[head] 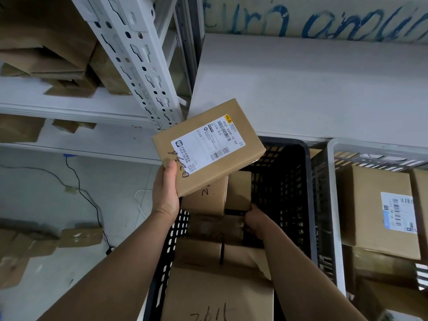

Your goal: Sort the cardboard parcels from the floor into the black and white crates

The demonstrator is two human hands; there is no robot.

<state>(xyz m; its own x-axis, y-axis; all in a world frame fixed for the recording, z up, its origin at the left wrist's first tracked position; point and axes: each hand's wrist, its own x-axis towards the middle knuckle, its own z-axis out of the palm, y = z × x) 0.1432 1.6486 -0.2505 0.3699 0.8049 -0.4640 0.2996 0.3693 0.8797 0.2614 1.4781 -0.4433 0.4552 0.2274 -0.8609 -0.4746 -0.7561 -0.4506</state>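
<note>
Your left hand grips a flat rectangular cardboard parcel by one corner, thumb on top, above the black lattice crate. It carries a white shipping label and black marker scrawl. Your right hand curls round a small plain parcel inside that crate.

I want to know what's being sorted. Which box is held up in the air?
The labelled box gripped by the left hand, above the black crate. Every other box rests on something.
</note>
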